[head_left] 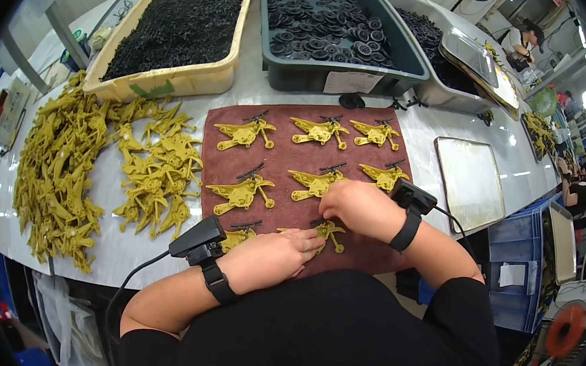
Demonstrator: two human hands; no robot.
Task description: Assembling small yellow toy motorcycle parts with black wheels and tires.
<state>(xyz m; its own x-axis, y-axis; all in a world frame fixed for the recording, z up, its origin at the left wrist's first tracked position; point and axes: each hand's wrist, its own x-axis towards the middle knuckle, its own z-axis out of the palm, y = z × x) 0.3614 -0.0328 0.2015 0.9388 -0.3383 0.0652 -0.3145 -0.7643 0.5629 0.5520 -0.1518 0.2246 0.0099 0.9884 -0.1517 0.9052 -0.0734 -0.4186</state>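
Yellow plastic parts (320,131), each with a small black piece attached, lie in rows on a maroon cloth (281,160). Along the near edge of the cloth, my left hand (278,254) rests low with its fingers together on one yellow part (334,237), holding it against the cloth. My right hand (363,209) is bent over the same part, thumb and fingers pinched beside its black piece (317,222). What sits between those fingertips is hidden. Another yellow part (236,238) in that row is partly covered by my left wrist gear (201,239).
Heaps of loose yellow parts (62,173) cover the table's left. Behind the cloth stand a cream bin (235,55) of small black pieces, a dark green bin (304,74) of black wheels and a grey bin (452,98). A pale tray (470,184) lies at right, above blue crates (514,253).
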